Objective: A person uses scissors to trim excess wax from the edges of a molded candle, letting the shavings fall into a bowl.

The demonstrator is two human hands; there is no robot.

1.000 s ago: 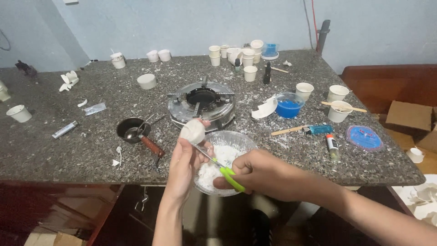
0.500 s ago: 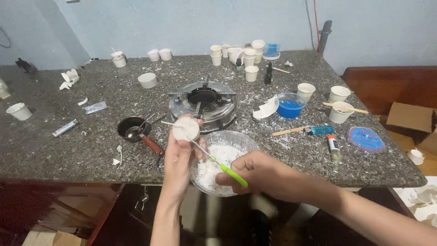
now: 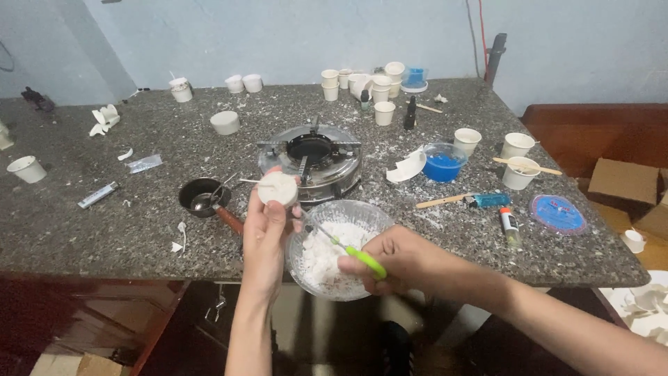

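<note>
from the head view, the left hand pinches a small white wax-filled cup in its fingertips, lifted above the near edge of the granite table. the right hand is closed around a green-handled tool, its tip over the clear bowl of white flakes at the same near edge. just behind the cup stands a gas burner; a small dark pan lies to its left, a blue-filled dish to its right. paper cups crowd the far edge.
</note>
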